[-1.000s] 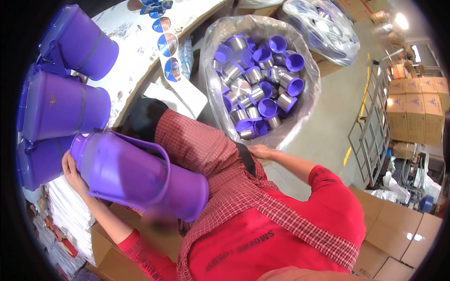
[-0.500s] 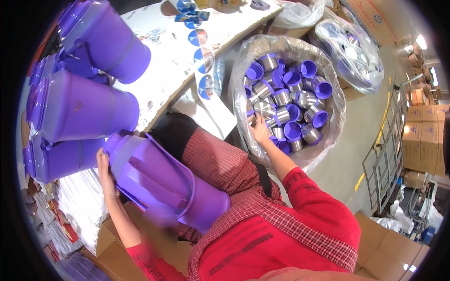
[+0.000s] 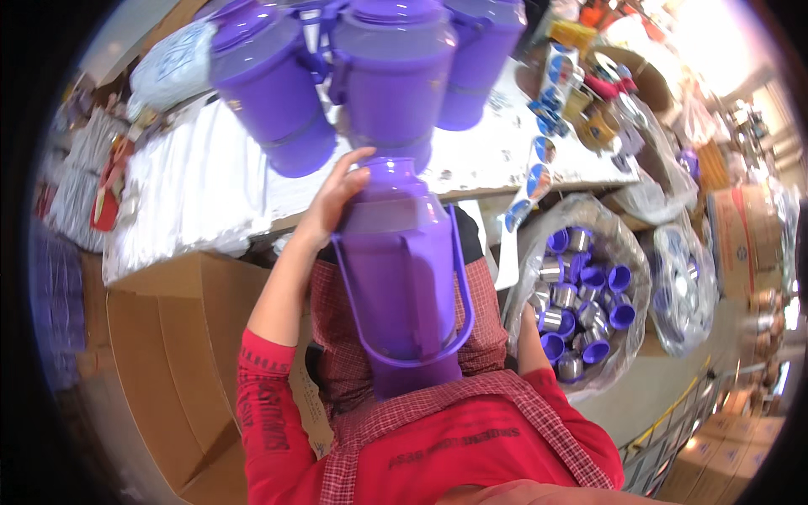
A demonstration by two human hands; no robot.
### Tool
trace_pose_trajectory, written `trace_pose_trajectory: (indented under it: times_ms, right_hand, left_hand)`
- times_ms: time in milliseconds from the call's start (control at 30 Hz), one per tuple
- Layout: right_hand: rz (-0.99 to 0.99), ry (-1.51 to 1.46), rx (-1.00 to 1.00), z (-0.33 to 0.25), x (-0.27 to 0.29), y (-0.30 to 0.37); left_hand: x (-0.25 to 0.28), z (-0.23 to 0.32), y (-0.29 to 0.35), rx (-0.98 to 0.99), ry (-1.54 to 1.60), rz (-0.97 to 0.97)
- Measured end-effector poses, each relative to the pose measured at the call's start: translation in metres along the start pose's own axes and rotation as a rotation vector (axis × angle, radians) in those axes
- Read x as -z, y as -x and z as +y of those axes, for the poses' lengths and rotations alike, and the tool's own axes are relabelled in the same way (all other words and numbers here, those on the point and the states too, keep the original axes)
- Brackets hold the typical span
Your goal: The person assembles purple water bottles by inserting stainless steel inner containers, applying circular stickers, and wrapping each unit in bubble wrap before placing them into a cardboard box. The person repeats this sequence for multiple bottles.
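Note:
A large purple jug [image 3: 383, 227] with a side handle and a carrying loop rests upright in my lap, against the checked apron. My left hand [image 3: 337, 194] is wrapped round its neck, thumb and fingers at the top. At the bag of cups, my right hand [image 3: 528, 318] reaches in at the near left edge; its fingers are hidden, so what it holds does not show. The clear plastic bag [image 3: 637, 337] contains several steel cups [image 3: 566, 295] with purple rims and insides.
Several more purple jugs [image 3: 391, 80] stand on the white table [image 3: 480, 160] ahead. A strip of round stickers [image 3: 539, 177] hangs over its edge. At my left is an open cardboard box [image 3: 160, 353]; another plastic bag [image 3: 673, 290] lies beyond the cups.
My view has swung left, so the table and jugs now appear straight ahead. The left hand stays at the jug's neck. The right hand, visible among the cups before, is now mostly hidden.

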State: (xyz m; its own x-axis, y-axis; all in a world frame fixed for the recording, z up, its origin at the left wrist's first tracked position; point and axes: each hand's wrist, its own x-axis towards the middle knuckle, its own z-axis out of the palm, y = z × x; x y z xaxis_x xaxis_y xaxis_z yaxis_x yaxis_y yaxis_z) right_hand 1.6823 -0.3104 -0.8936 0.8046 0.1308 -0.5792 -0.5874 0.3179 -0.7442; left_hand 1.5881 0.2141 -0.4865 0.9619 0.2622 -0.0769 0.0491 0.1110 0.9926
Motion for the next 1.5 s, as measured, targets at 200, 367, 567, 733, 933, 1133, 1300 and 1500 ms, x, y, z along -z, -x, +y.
trace_pose_trajectory:
  times_ms: [200, 367, 567, 733, 933, 1133, 1300, 1500]
  right_hand:
    - [0.211, -0.006, 0.262, -0.188, -0.106, 0.112]
    - [-0.573, 0.139, 0.797, -0.284, -0.348, 0.14]
    - [-1.066, 0.247, 0.621, -0.253, -0.5, 0.187]
    - [-1.098, 0.154, 0.648, -0.23, -0.512, 0.182]
    - [-1.085, 0.243, 0.632, -0.21, -0.505, 0.156]
    - [-1.043, 0.226, 0.752, -0.209, -0.499, 0.155]
    - [-1.107, 0.335, 0.635, -0.214, -0.508, 0.147]
    - [-1.231, 0.388, 0.325, -0.222, -0.541, 0.163]
  left_hand:
    - [0.001, 0.013, 0.012, -0.046, 0.075, -0.024]
    - [-0.032, 0.027, 0.006, -0.196, 0.125, -0.069]
    - [-0.018, 0.048, 0.021, -0.372, -0.061, 0.055]
    - [0.003, 0.036, 0.025, -0.321, -0.058, 0.073]
    - [0.011, 0.013, 0.018, -0.211, 0.04, 0.066]
    - [0.008, 0.017, 0.018, -0.206, 0.034, 0.047]
    - [0.008, 0.018, 0.023, -0.188, 0.192, 0.089]
    - [0.034, -0.007, 0.014, -0.263, 0.046, 0.095]
